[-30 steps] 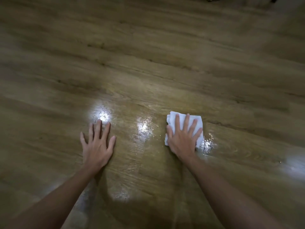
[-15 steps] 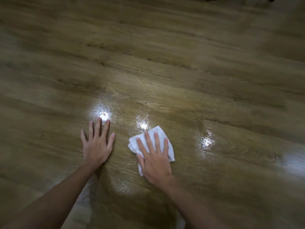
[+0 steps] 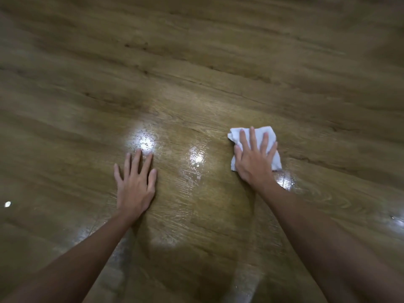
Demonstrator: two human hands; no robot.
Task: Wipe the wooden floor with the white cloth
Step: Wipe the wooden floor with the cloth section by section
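We are kneeling over a wooden floor [image 3: 218, 62], both bare arms reaching forward from the near edge of the view. We are pressing our right hand [image 3: 254, 161] flat on a white cloth [image 3: 260, 133], fingers [image 3: 253, 138] straight and slightly spread, palm down, nothing curled or pinched. The cloth is lying crumpled and roughly folded on the floor right of centre, its far edge and both side edges sticking out past the fingertips, its near part hidden under the palm. We are resting our left hand [image 3: 135, 182] flat on the bare boards left of centre, fingers straight and fanned a little, thumb out to the right, holding nothing. The two hands are sitting well apart, the right one a bit farther from us than the left.

The boards between and around the hands are looking wet and glossy. We are seeing a bright light reflection [image 3: 145, 142] just past the left fingertips, a second one [image 3: 196, 158] between the hands, a third [image 3: 284, 182] just beside the right wrist, touching the cloth's near right corner area. A small bright spot [image 3: 7, 204] is showing near the left edge. Farther boards are looking dull and blurred. Board seams are running diagonally across the floor.
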